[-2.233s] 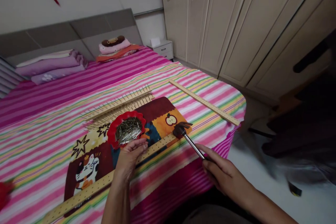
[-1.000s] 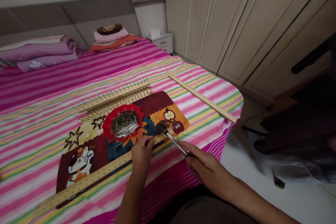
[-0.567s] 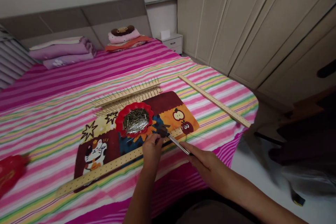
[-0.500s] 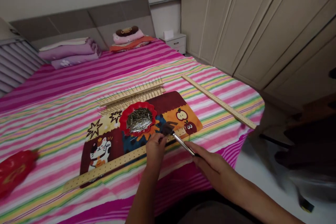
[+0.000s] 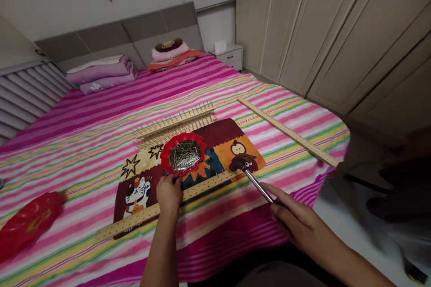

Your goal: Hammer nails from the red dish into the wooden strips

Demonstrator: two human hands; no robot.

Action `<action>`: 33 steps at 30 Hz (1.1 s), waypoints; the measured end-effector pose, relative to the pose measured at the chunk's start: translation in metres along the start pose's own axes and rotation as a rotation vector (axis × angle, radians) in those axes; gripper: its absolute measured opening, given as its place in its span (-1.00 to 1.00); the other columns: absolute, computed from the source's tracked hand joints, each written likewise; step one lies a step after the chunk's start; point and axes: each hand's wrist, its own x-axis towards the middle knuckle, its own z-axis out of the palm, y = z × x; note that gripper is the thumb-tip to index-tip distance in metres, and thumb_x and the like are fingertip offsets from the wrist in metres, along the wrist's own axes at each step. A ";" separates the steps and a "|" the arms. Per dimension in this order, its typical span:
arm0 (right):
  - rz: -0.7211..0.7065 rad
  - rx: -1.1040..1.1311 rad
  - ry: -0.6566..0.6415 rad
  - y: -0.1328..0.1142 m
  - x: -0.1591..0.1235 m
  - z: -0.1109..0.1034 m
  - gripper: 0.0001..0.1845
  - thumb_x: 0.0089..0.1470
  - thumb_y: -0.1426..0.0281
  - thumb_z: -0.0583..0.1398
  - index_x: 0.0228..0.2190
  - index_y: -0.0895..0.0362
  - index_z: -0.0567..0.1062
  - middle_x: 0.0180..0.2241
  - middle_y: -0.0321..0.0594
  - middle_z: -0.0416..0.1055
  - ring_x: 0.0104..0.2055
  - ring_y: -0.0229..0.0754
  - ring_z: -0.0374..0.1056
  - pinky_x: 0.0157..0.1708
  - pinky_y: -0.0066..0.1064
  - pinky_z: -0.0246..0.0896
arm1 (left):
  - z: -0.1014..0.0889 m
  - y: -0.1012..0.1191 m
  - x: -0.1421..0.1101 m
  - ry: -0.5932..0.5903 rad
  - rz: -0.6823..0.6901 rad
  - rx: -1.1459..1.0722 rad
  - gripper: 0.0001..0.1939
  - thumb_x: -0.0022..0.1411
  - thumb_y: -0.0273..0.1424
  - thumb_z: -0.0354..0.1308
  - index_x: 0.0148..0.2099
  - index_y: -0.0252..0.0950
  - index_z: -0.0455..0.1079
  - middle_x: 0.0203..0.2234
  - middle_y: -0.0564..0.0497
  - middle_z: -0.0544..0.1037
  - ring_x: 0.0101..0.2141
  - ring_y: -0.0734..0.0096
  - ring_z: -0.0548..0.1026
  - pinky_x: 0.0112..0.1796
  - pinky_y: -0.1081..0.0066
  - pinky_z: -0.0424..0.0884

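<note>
A long wooden strip with rows of holes [image 5: 202, 185] lies across a cartoon mat [image 5: 215, 143] on the striped bed. My left hand [image 5: 169, 193] rests on this strip, fingers curled, just below a red dish of metal nails [image 5: 183, 156]. What the fingers hold cannot be made out. My right hand [image 5: 298, 219] grips the metal handle of a small hammer [image 5: 251, 175]. The hammer's dark head hovers over the strip's right end.
Wooden strips with nails standing in them [image 5: 175, 122] lie behind the dish. Another holed strip [image 5: 286, 131] lies diagonally at the bed's right edge. A red bag [image 5: 28, 222] sits at left. Folded bedding [image 5: 101, 71] is by the headboard, wardrobes [image 5: 319, 31] at right.
My left hand slid left along the strip, from beside the hammer head to below the dish. The hammer drew back to the right. The camera view turned, showing the red bag.
</note>
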 end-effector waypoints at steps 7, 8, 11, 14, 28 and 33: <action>-0.064 0.034 -0.014 -0.003 -0.001 -0.002 -0.47 0.23 0.24 0.02 0.20 0.08 0.25 -0.60 -0.42 0.02 -0.61 -0.30 -0.04 -0.66 -0.53 -0.05 | -0.006 -0.009 0.007 -0.025 0.060 -0.071 -0.86 0.07 -0.40 0.06 -0.49 -0.24 0.39 -0.50 -0.09 0.48 -0.41 0.23 0.46 -0.35 0.34 0.30; -0.069 0.045 -0.004 -0.004 -0.002 -0.002 -0.48 0.23 0.24 0.02 0.19 0.08 0.27 -0.59 -0.41 0.03 -0.60 -0.30 -0.02 -0.65 -0.53 -0.02 | -0.009 -0.011 0.007 0.001 0.040 -0.111 -0.87 0.06 -0.39 0.06 -0.51 -0.23 0.37 -0.55 -0.07 0.47 -0.46 0.25 0.44 -0.39 0.34 0.29; -0.061 0.065 0.039 -0.006 -0.003 -0.002 -0.50 0.22 0.26 0.04 0.16 0.08 0.31 -0.60 -0.41 0.02 -0.60 -0.30 -0.01 -0.66 -0.53 -0.02 | -0.019 -0.013 0.001 0.028 -0.076 -0.334 -0.90 -0.01 -0.34 0.14 -0.52 -0.22 0.34 -0.67 0.04 0.41 -0.60 0.36 0.36 -0.50 0.39 0.26; -0.058 0.061 0.046 -0.006 -0.002 -0.001 -0.50 0.23 0.30 0.03 0.18 0.08 0.28 -0.62 -0.44 -0.01 -0.62 -0.31 -0.04 -0.69 -0.53 -0.09 | -0.026 0.000 -0.013 -0.136 -0.208 -0.791 -0.76 -0.15 -0.28 0.24 -0.38 -0.27 0.39 -0.66 0.10 0.45 -0.63 0.45 0.37 -0.54 0.42 0.33; -0.034 0.049 0.037 -0.006 -0.004 0.004 -0.49 0.22 0.30 0.04 0.18 0.12 0.29 -0.63 -0.45 -0.05 -0.62 -0.32 -0.05 -0.68 -0.53 -0.11 | 0.017 0.056 -0.049 -0.295 -0.139 -1.088 -0.65 -0.23 -0.18 0.30 -0.38 -0.31 0.49 -0.54 0.06 0.54 -0.47 0.48 0.46 -0.37 0.45 0.39; -0.065 0.038 0.042 -0.007 -0.003 0.004 -0.50 0.21 0.31 0.06 0.16 0.12 0.31 -0.62 -0.44 0.00 -0.61 -0.32 -0.02 -0.67 -0.53 -0.07 | 0.021 0.057 -0.049 -0.258 -0.106 -1.027 -0.68 -0.14 -0.18 0.25 -0.35 -0.29 0.50 -0.52 0.05 0.56 -0.46 0.45 0.47 -0.37 0.45 0.38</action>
